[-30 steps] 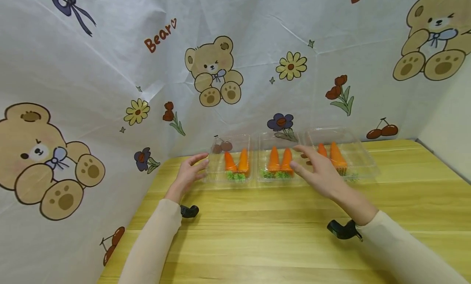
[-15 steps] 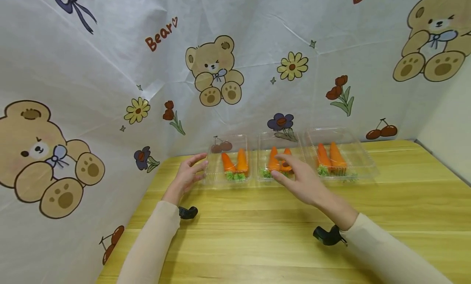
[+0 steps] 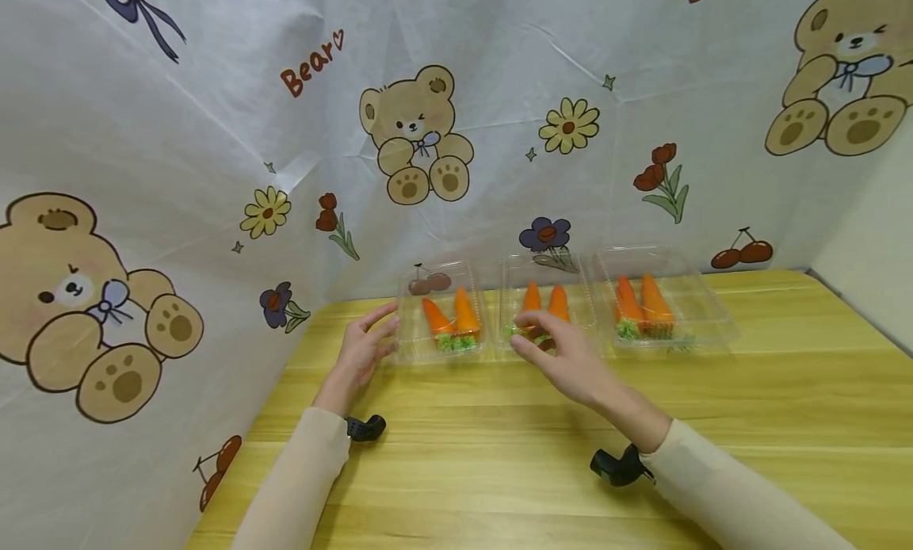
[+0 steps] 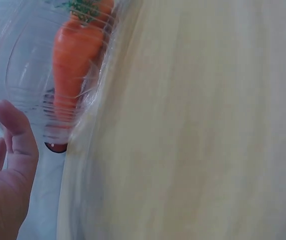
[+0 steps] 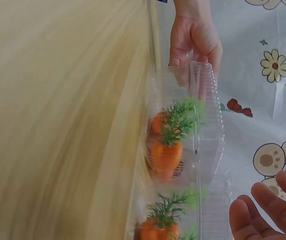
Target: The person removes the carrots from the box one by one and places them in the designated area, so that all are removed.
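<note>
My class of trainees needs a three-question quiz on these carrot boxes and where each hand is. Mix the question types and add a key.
1. How many clear boxes of carrots stand in a row on the table?
2. True or false: the left hand is beside the middle box.
3. In the head view, the right hand partly hides the carrots in which box? A left, B middle, C right.

Key:
1. Three.
2. False; the left hand is at the left side of the leftmost box.
3. B, the middle box.
</note>
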The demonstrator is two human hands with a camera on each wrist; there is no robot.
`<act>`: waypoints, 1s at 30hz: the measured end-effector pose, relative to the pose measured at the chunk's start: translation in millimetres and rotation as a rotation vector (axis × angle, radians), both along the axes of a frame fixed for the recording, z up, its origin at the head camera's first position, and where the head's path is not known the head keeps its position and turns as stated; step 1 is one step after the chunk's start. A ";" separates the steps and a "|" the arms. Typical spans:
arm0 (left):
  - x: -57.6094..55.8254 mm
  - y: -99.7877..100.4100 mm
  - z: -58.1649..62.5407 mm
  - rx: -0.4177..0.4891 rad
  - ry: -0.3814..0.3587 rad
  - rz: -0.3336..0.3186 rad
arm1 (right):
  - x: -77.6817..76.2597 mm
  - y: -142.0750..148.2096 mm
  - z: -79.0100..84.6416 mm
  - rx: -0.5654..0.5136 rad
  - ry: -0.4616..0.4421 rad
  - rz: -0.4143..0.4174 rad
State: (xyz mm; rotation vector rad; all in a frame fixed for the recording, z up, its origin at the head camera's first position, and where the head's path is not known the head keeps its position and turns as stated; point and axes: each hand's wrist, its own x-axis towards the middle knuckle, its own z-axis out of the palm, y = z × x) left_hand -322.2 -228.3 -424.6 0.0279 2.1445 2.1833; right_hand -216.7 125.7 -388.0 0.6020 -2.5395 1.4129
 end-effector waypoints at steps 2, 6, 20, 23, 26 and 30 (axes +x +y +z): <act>3.6 0.2 -1.4 0.006 0.007 0.024 | 1.7 -3.6 -2.5 -0.004 -0.025 0.006; 10.7 3.6 -2.7 0.020 0.011 0.073 | 4.6 -12.1 -8.2 -0.011 -0.059 0.021; 30.0 12.4 -4.7 -0.007 0.032 0.172 | 9.4 -41.3 -20.0 -0.061 -0.146 0.102; 33.5 13.7 -4.6 -0.019 0.046 0.184 | 8.8 -46.5 -23.2 -0.098 -0.227 0.108; 37.4 14.8 -3.7 -0.022 0.049 0.198 | 8.4 -51.7 -26.2 -0.168 -0.334 0.139; 43.1 16.8 -2.4 -0.015 0.052 0.217 | 6.8 -60.0 -30.4 -0.264 -0.443 0.156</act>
